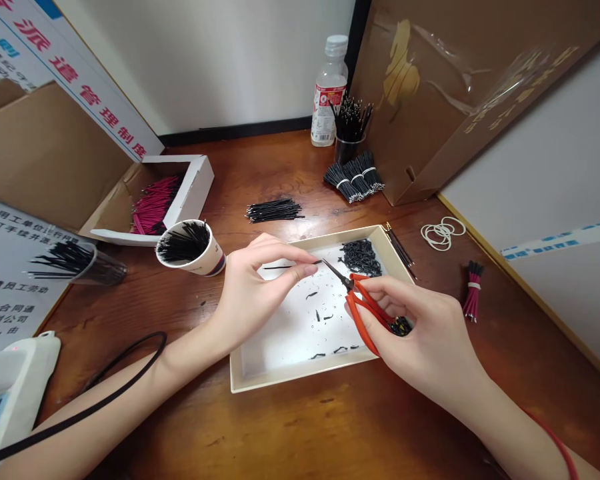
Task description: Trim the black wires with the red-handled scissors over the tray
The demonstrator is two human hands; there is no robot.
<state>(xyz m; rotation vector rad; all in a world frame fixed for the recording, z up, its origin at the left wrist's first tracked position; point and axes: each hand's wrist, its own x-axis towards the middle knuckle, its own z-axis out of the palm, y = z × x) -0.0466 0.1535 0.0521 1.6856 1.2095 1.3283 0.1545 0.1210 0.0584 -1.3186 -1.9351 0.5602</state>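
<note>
Pinched between the thumb and fingertips of my left hand (260, 287) is a thin black wire (277, 267), held above a shallow white tray (280, 340). My right hand (415, 327) is wrapped around red-handled pliers (364, 310) with slim dark jaws. The jaw tips sit right by the wire's end near my left fingertips; I cannot tell whether they grip it. Inside the tray lie a heap of short black pieces (361, 257) and scattered black scraps (325, 317). A small yellow-and-black pile (401, 326) shows partly behind my right hand.
A paper cup of black wires (216, 257), a tipped clear cup (103, 263) and an open box of pink and black wires (190, 190) stand left. Behind are loose wires (275, 210), bundles (355, 179) and a bottle (324, 100). Rubber bands (441, 235) and a pink bundle (473, 291) lie right.
</note>
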